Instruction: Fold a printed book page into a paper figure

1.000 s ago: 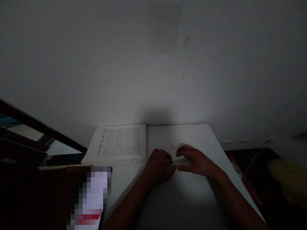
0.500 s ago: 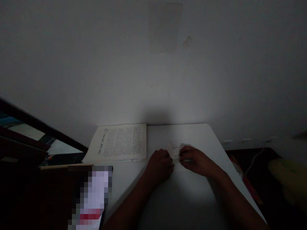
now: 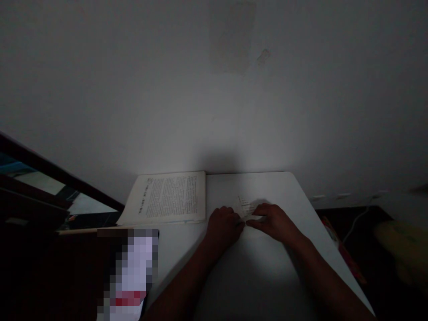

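Note:
A small printed piece of paper (image 3: 245,206), seemingly folded, is between my two hands on the white table. My left hand (image 3: 224,227) is closed on its left side, fingers curled and thumb toward the paper's near edge. From the right, my right hand (image 3: 276,223) grips the paper with bent fingers, its thumb tip meeting the near edge close to my left thumb. Dim light and my fingers hide much of the paper's lower part.
A stack of printed pages (image 3: 170,198) lies at the table's back left. A blurred-out, phone-like lit screen (image 3: 135,267) is at the left edge. The white table (image 3: 274,185) meets a grey wall (image 3: 214,111). A pale cable (image 3: 356,223) hangs at right.
My right thumb has moved left along the paper's near edge, closer to my left thumb. My left hand stays nearly in place on the paper.

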{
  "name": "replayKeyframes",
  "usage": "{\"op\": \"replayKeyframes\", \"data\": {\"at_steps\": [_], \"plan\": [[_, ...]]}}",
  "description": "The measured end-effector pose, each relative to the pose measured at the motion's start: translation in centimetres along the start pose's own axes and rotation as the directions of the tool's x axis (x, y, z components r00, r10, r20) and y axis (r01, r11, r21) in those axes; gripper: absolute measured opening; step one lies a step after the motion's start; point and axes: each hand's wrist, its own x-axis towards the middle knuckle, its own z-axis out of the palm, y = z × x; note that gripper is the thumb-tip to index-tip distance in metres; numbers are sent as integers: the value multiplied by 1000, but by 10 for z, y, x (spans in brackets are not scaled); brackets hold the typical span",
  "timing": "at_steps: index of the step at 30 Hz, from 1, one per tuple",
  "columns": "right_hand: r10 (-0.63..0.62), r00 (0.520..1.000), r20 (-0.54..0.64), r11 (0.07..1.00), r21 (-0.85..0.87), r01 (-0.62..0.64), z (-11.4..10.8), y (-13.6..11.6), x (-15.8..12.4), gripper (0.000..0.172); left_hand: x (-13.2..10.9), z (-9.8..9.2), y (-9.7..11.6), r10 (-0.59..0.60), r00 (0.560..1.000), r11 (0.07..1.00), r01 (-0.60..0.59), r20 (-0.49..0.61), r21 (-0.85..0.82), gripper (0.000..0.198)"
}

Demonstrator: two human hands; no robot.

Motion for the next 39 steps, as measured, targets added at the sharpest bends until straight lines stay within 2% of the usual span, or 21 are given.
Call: {"op": "replayKeyframes", "data": {"at_steps": [7, 13, 23, 27, 39], "plan": [[127, 990, -60, 991, -27, -129, 7, -1, 2, 29, 4, -4, 3, -93, 994, 996, 92, 61, 19, 30], [221, 975, -11, 974, 60, -220, 2, -2, 2, 25, 9, -14, 6, -173, 974, 985, 168, 146, 44, 31], [366, 931, 22, 928, 63, -366, -2, 3, 4, 27, 12, -32, -1, -314, 920, 949, 296, 236, 110, 32], [375, 927, 20, 925, 54, -375, -4, 2, 5, 28, 10, -38, -7, -360, 892, 933, 338, 275, 126, 36], [368, 930, 8, 930, 24, -368, -4, 6, 5, 27, -2, -46, -22, -413, 864, 911, 395, 287, 120, 36]]}}
